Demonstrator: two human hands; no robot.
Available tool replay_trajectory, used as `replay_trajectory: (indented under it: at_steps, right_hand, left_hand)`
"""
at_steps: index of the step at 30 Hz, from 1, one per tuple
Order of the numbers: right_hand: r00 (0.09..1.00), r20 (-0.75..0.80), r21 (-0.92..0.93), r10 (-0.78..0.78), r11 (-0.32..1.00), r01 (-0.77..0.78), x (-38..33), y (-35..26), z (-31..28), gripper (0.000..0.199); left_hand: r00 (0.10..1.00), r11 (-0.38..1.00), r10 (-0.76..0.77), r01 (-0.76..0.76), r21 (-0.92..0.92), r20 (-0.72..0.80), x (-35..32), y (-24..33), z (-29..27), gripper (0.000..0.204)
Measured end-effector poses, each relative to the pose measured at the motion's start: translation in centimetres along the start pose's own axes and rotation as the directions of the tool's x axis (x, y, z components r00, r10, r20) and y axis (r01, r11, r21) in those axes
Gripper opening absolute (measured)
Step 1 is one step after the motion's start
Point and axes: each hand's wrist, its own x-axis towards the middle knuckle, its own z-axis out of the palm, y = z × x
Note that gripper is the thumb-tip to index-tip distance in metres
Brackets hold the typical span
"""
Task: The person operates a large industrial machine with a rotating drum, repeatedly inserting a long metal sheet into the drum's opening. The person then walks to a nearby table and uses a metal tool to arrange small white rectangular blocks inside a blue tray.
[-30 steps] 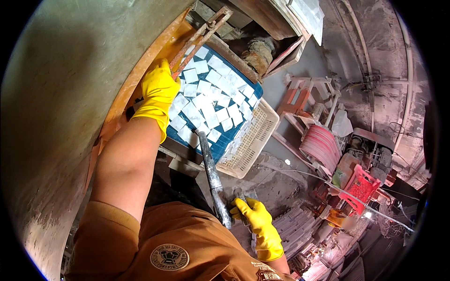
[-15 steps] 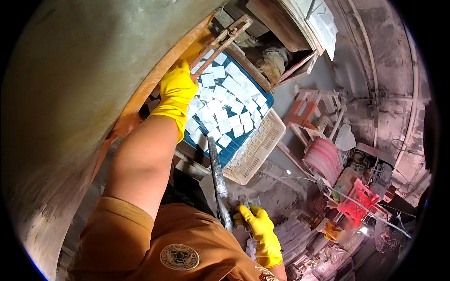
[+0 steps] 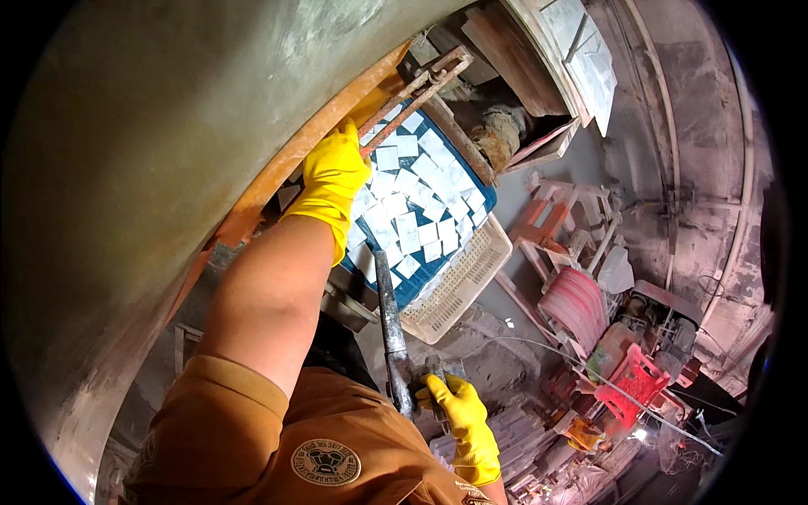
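Two yellow-gloved hands: left hand point(image 3: 335, 172), right hand point(image 3: 454, 402). One blue crate point(image 3: 438, 273), many white tiles point(image 3: 407, 231), uncountable. One cream basket point(image 3: 465, 284). One red crate point(image 3: 637, 383). One metal bar point(image 3: 390, 316).

Both hands wear bright yellow rubber gloves, the left hand point(image 3: 334, 172) against a rust-orange metal rim point(image 3: 278, 172) edging a dull grey-green curved drum wall point(image 3: 126, 168), the right hand point(image 3: 459, 408) below the blue crate point(image 3: 438, 278) on a dark grey, dust-coated hammer point(image 3: 390, 316). The blue crate holds pale white square tile pieces point(image 3: 408, 215) in a scattered patchwork, and touching its lower right side sits a cream lattice-patterned basket point(image 3: 463, 286). Right of that crate lie a pink ribbed coil point(image 3: 576, 303) and a red crate point(image 3: 631, 387); the sleeve point(image 3: 252, 438) is ochre-brown with a round cream-and-black badge.
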Motion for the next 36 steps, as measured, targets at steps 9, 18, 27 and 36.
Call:
replay_trajectory:
  at_steps: [9, 18, 27, 36]
  right_hand:
    - [1.000, 0.003, -0.056, 0.014, 0.998, -0.013, 0.6, -2.1, -0.1, 0.047]
    - [0.999, 0.037, -0.138, -0.018, 0.990, 0.023, 3.3, -2.5, -1.1, 0.051]
    - [0.973, -0.037, -0.052, -0.227, 0.973, 0.225, 4.7, -2.3, -2.6, 0.062]
    - [0.671, -0.352, 0.139, -0.653, 0.672, 0.728, 6.2, -15.6, -7.9, 0.045]
  left_hand:
    - [1.000, 0.999, -0.012, 0.012, -0.048, 0.001, -0.2, -0.1, -0.2, 0.068]
    - [0.999, 0.999, 0.018, -0.020, -0.030, -0.044, 0.1, -0.4, -0.1, 0.069]
    - [0.995, 0.991, -0.051, 0.060, -0.115, 0.084, 0.2, -0.8, 0.0, 0.072]
    - [1.000, 0.998, -0.019, 0.020, -0.052, 0.014, 0.1, -1.5, 1.5, 0.090]
